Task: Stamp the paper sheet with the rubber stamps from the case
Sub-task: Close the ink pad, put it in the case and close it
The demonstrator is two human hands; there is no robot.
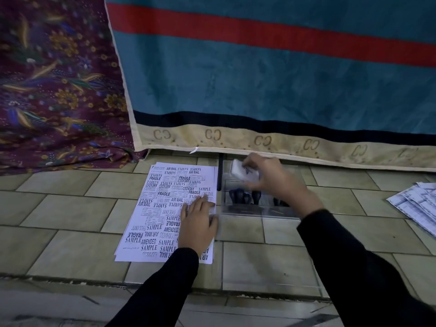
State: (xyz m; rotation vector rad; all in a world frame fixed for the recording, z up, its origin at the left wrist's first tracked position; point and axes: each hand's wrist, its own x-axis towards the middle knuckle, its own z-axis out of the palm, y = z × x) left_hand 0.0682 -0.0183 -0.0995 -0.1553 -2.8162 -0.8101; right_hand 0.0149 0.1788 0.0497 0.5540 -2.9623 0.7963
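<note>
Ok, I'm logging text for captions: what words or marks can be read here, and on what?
"SAMPLE": paper sheet
"FRAGILE": same sheet
"AIR MAIL": same sheet
"AMENDED": same sheet
"FAX OUT": same sheet
"EXPRESS": same sheet
"CC": blanket border, repeated
Too blurred: white box in right hand; papers far right.

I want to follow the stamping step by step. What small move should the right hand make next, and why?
Probably carry the white block leftward over the paper sheet: the right hand grips it above the clear case, and the left hand lies flat on the sheet.
</note>
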